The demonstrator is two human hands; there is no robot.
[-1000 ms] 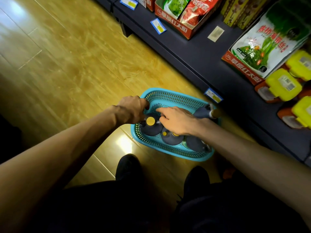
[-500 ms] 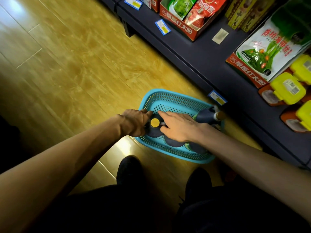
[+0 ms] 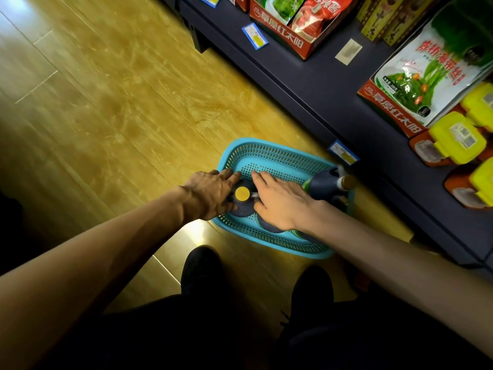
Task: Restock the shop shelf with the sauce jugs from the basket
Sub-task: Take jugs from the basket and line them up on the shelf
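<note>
Down on the floor, turquoise perforated plastic basket (image 3: 269,153): I see left hand (image 3: 210,193) and right hand (image 3: 282,201) spread, flanking a dark yellow-capped sauce jug (image 3: 242,198). Judged heavy, smooth; grip the neck.

**Room in the basket, crowded shelf**

The far half of the blue plastic basket with holes (image 3: 280,156) is bare, so a hand can reach in there. The near half is packed with dark sauce jugs (image 3: 241,206). On the dark shelf (image 3: 320,84), red boxes of bags (image 3: 282,36) and yellow-lidded tubs (image 3: 453,137) block the back. The front strip is free.
</note>
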